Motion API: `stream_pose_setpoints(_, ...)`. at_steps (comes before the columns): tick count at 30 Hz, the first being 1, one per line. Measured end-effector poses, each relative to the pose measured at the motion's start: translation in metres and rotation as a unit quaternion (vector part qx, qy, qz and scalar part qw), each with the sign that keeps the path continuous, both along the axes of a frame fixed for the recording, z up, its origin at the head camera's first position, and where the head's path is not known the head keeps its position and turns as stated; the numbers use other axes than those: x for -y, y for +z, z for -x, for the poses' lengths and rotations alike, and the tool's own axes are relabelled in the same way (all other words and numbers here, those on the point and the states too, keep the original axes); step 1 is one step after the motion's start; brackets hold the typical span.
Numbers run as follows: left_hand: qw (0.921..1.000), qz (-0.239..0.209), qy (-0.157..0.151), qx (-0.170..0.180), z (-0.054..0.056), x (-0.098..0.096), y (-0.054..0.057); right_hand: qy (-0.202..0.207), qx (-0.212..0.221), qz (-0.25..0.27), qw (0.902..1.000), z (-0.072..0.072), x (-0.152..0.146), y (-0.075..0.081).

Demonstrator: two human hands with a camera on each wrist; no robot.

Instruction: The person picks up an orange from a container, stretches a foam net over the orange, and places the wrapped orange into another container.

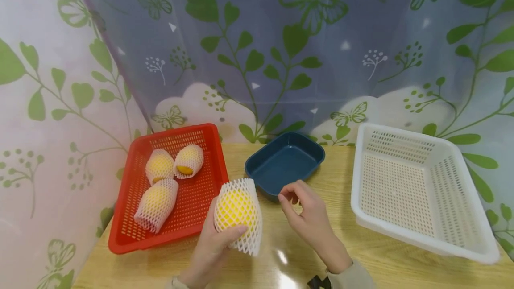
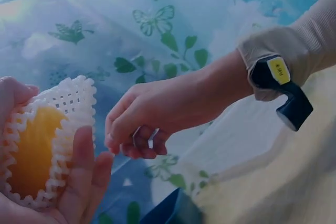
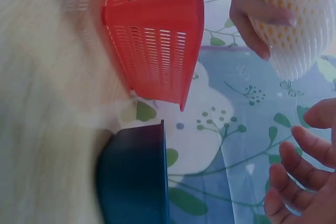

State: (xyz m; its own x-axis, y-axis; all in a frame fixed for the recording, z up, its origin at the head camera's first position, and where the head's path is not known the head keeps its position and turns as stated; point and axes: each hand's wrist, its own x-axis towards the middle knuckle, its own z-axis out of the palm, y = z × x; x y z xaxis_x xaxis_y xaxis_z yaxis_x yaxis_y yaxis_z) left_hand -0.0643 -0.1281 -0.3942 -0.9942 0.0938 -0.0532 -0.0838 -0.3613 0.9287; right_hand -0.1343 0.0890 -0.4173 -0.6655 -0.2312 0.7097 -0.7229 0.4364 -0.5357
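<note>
My left hand [image 1: 213, 242] grips a yellow mango [image 1: 236, 211] in a white foam net [image 1: 254, 240], its thumb across the front. The mango is held up between the red basket and the blue basin, and the net's loose end extends past the fruit. To its right, apart from it, my right hand [image 1: 307, 213] hovers in front of the basin with fingers loosely bent and nothing between them. In the right wrist view those fingers [image 3: 302, 174] are spread. Several netted mangoes [image 1: 159, 200] lie in the red basket [image 1: 196, 231].
A dark blue basin [image 1: 287, 159] stands at the middle back of the wooden table [image 1: 337, 182]. At the right is a white perforated basket [image 1: 395, 191] with nothing in it. A leaf-patterned curtain [image 1: 265, 79] hangs close behind the table and continues along the sides.
</note>
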Motion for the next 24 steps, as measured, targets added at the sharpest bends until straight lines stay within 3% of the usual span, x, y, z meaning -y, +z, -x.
stream_pose_setpoints(7,0.9963,0.065,0.057,-0.008,0.007,0.031,0.010,0.000,-0.037,-0.057,0.9977,0.016,0.025,0.006)
stream_pose_setpoints(10,0.9912,0.104,0.081,-0.009,0.010,0.044,0.013,0.002,-0.045,-0.073,0.9963,0.022,0.035,0.006)
stream_pose_setpoints(15,0.9711,0.212,0.110,-0.006,0.018,0.065,0.017,0.010,-0.050,-0.103,0.9934,0.031,0.051,0.008)
stream_pose_setpoints(21,0.9560,0.272,0.109,0.011,0.028,0.085,0.020,0.003,0.025,-0.196,0.9803,0.038,0.066,0.014)
stream_pose_setpoints(24,0.9393,0.320,0.123,0.022,0.032,0.090,0.020,-0.003,0.054,-0.233,0.9709,0.041,0.072,0.014)
